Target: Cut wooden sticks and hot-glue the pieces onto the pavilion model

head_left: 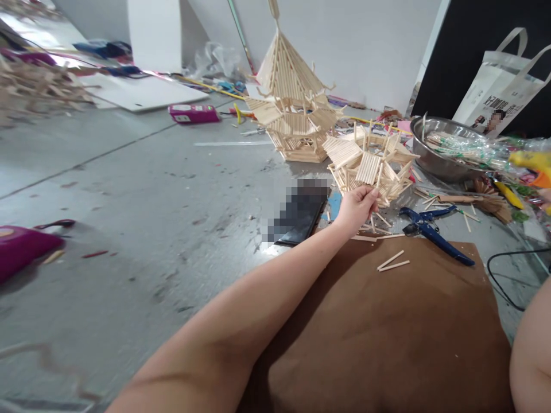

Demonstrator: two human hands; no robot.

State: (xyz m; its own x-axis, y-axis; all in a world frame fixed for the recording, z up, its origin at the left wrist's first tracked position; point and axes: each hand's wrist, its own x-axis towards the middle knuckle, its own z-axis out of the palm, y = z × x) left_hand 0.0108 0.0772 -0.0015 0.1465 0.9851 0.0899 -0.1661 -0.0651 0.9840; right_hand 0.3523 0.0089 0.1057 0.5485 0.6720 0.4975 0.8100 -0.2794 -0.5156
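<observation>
My left hand reaches out over the brown board, thumb and fingers pinched together at the near side of a small pavilion model built from thin wooden sticks. Its fingertips hide the exact spot they grip. At the right edge of the view, a sliver of my right hand shows at a yellow glue gun with an orange trigger. Behind the small model stands a taller stick pavilion with a pointed roof. Blue cutting pliers lie to the right of my left hand.
Loose sticks lie on the brown board. A black phone is left of the model. A metal bowl of wrapped sticks and a white bag stand right. Purple packs and scraps lie about the floor.
</observation>
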